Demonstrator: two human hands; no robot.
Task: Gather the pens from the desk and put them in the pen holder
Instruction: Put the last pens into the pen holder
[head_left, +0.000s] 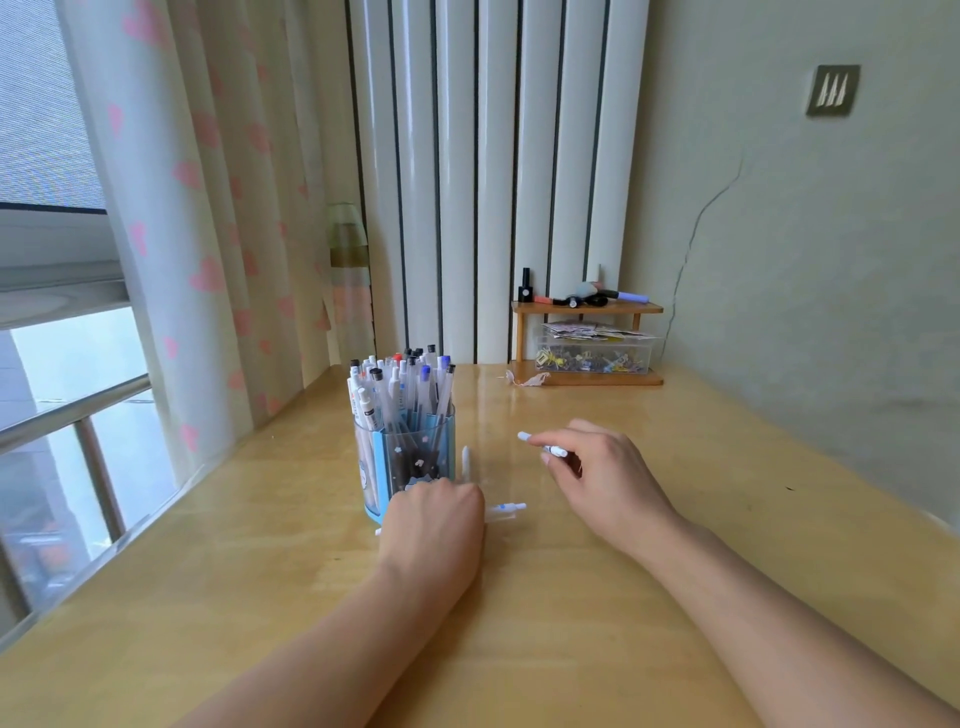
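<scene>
A clear-and-blue pen holder (410, 457) stands on the wooden desk (571, 623), packed with several pens (400, 384). My left hand (434, 525) rests just in front of the holder, fingers curled over a white pen (506, 509) that sticks out to its right on the desk. Another white pen (466, 462) lies beside the holder's right side. My right hand (602, 478) hovers to the right of the holder, pinching a white pen with blue marks (540, 444) whose tip points left toward the holder.
A small wooden shelf (587, 312) at the back holds bottles and a clear box of clips (592, 353). A curtain (218, 234) and window rail (72, 410) run along the left edge. The wall (805, 286) borders the right.
</scene>
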